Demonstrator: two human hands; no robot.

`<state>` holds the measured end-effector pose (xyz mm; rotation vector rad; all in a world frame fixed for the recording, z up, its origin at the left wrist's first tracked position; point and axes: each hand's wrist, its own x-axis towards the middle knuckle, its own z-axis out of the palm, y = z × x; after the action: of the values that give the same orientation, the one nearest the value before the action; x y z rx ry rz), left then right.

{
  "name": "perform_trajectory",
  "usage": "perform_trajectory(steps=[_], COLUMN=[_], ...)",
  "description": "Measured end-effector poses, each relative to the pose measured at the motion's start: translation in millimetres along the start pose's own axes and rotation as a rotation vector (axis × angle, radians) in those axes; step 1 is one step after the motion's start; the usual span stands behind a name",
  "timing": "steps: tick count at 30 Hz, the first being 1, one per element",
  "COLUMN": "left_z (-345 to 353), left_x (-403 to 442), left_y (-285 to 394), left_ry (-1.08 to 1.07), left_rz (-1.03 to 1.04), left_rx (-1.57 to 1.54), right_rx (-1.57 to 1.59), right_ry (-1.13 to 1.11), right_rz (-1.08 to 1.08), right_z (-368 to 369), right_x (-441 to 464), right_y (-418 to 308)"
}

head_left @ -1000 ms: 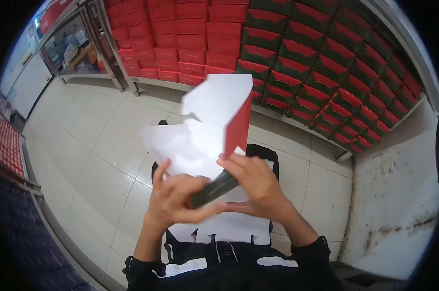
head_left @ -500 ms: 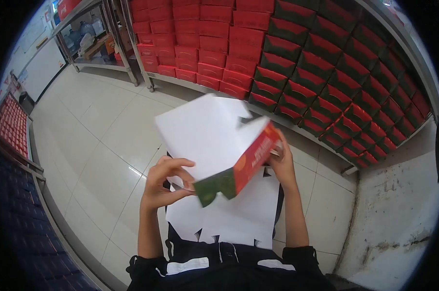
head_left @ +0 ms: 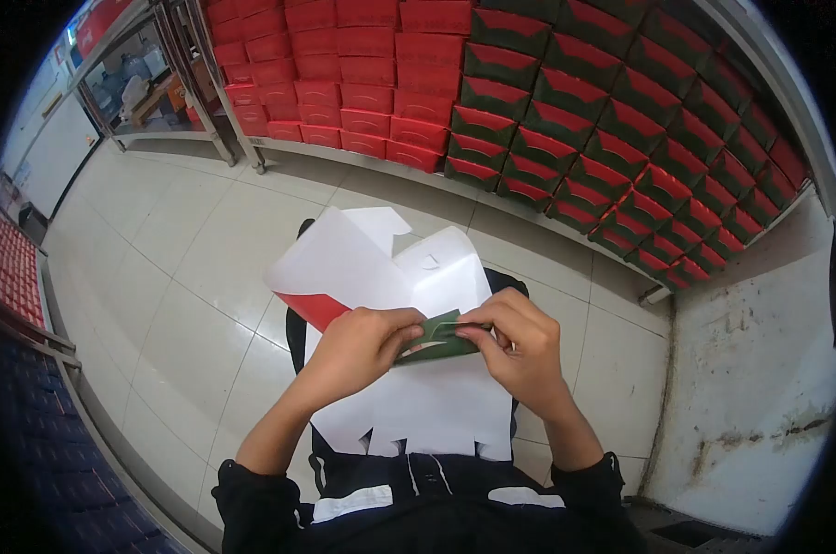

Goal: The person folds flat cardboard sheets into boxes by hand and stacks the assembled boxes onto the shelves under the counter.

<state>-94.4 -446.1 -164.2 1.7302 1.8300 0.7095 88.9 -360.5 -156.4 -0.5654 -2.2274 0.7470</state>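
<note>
The left hand (head_left: 358, 351) and right hand (head_left: 524, 346) both pinch the green end panel (head_left: 448, 351) of the part-folded carton (head_left: 339, 254), over a white sheet (head_left: 446, 411); uneven pressure beside the slit could, I judge, tear it.

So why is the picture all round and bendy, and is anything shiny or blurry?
Head view: black corners and a bowed shelf frame, probably a wide lens; head view: pale glare on the floor tiles; head view: the held box looks fairly sharp.
</note>
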Motion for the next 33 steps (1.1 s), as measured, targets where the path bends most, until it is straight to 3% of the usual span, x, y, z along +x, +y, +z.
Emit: perform_trajectory(steps=[4, 6, 7, 10, 12, 13, 15, 17, 19, 20, 21, 23, 24, 26, 27, 28, 33], left_z=[10.9, 17.0, 14.9, 4.5, 3.3, 9.1, 22.0, 23.1, 40.3, 53.5, 59.9, 77.0, 86.0, 99.8, 102.6, 100.2, 94.9], left_x=[1.2, 1.7, 2.2, 2.3, -0.9, -0.2, 5.3, 1.9, -3.1, -5.9, -4.6, 1.3, 3.5, 6.9, 8.2, 9.8, 12.3], left_y=[0.6, 3.0, 4.7, 13.7, 17.5, 13.6, 2.5, 7.1, 3.1, -12.4, -8.5, 5.7, -2.3, -13.6, -15.2, -11.7, -21.8], left_ry=[0.029, 0.091, 0.088, -0.042, -0.012, -0.016, 0.234, 0.361, 0.665, 0.712, 0.71, 0.882, 0.855, 0.924, 0.99, 1.015, 1.083], left_rz=[0.101, 0.209, 0.21, 0.081, 0.105, 0.101, 0.14, 0.223, 0.226, 0.302, 0.304, 0.569, 0.669, 0.575, 0.48, 0.513, 0.497], left_rx=[0.074, 0.066, 0.066, 0.119, -0.095, -0.095, -0.265, -0.29, -0.842, -0.873, -0.87, -1.479, -1.478, -1.487, -1.494, -1.521, -1.306], right_rx=[0.038, -0.058, -0.058, -0.044, 0.036, 0.04, -0.205, -0.059, -0.032, -0.053, -0.053, 0.55, 0.841, 1.127, 1.277, 1.426, 1.561], right_ry=[-0.038, -0.25, -0.247, -0.19, 0.08, 0.08, 0.539, 0.304, 0.044, -0.151, -0.147, 0.101, 0.418, 0.742, 0.74, 0.735, 0.556], right_rz=[-0.028, -0.198, -0.195, -0.161, -0.057, -0.053, -0.462, -0.715, -0.635, -0.487, -0.488, 0.138, 0.195, 0.25, 0.313, 0.379, 0.481], right_z=[6.4, 8.3, 8.8, 14.7, 31.1, 39.4, 57.8, 68.8, 73.9, 85.6, 89.5, 102.0, 104.0, 90.1, 75.0, 64.2, 64.6], right_x=[-9.2, -9.7, -10.7, -13.2, -19.9, -25.6, -35.2, -61.3, -70.7, -84.6, -79.0, -53.3, -29.4, -6.8, -7.5, -7.7, -8.5], right_y=[17.1, 24.2, 24.5, 23.7, 22.7, 27.9, 46.8, 57.4, 44.0, 54.1, 49.1, 23.7, 1.7, -19.6, -17.1, -16.0, -23.3])
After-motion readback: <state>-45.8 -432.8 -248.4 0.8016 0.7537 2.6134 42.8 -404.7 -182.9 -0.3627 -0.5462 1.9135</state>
